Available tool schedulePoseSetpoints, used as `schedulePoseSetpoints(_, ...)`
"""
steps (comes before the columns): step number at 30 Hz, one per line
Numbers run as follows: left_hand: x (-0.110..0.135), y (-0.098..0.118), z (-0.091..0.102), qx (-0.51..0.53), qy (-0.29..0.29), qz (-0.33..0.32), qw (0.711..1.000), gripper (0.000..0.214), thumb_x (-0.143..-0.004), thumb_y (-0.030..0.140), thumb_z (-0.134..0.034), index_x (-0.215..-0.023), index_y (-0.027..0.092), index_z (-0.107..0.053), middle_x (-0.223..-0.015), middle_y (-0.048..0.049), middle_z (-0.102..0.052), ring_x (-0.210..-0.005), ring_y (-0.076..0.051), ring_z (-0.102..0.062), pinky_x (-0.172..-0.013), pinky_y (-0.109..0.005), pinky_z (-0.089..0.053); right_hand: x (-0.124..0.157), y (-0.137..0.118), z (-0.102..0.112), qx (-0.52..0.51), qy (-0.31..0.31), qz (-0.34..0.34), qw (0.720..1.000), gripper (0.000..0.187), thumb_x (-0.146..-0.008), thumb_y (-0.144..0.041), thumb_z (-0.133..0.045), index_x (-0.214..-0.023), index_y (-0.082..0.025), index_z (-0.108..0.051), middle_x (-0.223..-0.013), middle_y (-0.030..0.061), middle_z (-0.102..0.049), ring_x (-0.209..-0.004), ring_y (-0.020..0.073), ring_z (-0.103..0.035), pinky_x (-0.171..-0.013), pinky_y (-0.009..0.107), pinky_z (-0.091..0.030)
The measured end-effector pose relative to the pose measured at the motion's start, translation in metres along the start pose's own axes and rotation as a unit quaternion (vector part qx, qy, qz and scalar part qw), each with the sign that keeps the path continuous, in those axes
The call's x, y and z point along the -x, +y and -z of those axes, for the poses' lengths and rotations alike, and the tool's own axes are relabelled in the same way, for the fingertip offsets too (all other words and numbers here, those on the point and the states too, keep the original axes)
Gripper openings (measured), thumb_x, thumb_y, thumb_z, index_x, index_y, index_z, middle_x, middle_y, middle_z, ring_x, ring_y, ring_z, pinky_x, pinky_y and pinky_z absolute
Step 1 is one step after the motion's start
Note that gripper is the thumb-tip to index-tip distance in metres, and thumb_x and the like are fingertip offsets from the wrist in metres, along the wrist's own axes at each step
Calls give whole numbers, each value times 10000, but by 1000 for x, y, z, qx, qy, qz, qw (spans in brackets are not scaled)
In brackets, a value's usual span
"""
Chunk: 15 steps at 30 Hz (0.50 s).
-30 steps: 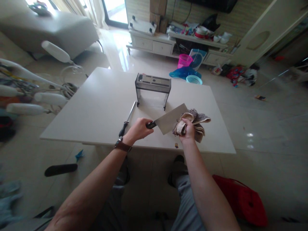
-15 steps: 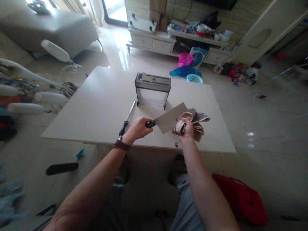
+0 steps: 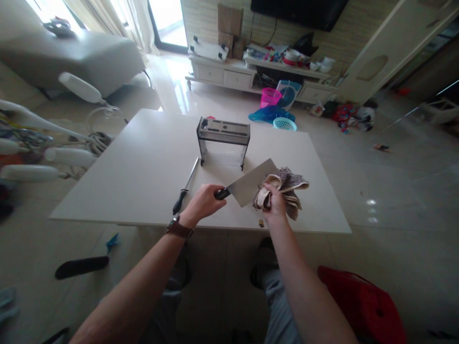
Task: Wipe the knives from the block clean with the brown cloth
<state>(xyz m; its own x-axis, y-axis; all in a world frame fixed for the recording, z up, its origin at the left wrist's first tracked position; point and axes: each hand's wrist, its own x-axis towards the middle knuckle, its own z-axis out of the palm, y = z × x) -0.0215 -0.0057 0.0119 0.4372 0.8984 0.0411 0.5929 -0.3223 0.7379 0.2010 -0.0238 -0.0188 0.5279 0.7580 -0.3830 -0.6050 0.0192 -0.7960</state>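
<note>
My left hand point(image 3: 205, 203) is closed round the black handle of a cleaver point(image 3: 248, 184), whose broad grey blade points right and slightly away from me. My right hand point(image 3: 276, 203) grips a bunched brown and cream cloth point(image 3: 292, 184), which covers the far end of the blade. How the cloth lies on the blade's hidden side I cannot tell. Behind the cleaver stands a knife block point(image 3: 224, 143) with a slotted grey top and clear sides. To the left of my left hand lies a honing steel point(image 3: 186, 186) with a black handle.
The white table point(image 3: 118, 167) has a small brown and yellow item point(image 3: 261, 223) at its near edge. Baskets, pink point(image 3: 270, 97) and light blue point(image 3: 285, 124), stand on the floor beyond. White-padded rods point(image 3: 81, 87) reach toward the left side. A red case point(image 3: 362, 306) sits low on the right.
The view has tilted up a little, so the table and objects sit lower in it. Both hands keep the same holds, with cloth and cleaver almost unchanged relative to each other.
</note>
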Motion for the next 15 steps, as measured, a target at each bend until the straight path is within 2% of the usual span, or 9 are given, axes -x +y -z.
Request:
schedulePoseSetpoints(3,-1,2,-4,-2,12,8,1000,86,-728,189,-575,-644,175,-562,-528,29,-477,-470,-90,-403,-494,-245,-256,10,9,-8,-21,52,-29,998,305,-564,-108,-799,-831,-186,-674,-712,-60,-712,-600,104,-663,-549,191,-553)
schedulePoseSetpoints(7,-2,3,-5,14,17,9,1000,99,-706,184,-582,-619,178,-534,-514,31,-465,-465,-92,-405,-479,-240,-255,15,13,-16,-23,59,-39,997,270,-570,-97,-785,-811,-178,-693,-736,-46,-731,-619,108,-676,-578,199,-571)
schedulePoseSetpoints(15,-2,0,0,57,-18,18,998,61,-705,216,-593,-675,163,-595,-526,50,-471,-445,-91,-467,-445,-204,-306,5,-10,-13,-32,57,-7,998,241,-561,-63,-760,-747,-179,-659,-677,-62,-695,-564,89,-639,-515,177,-532)
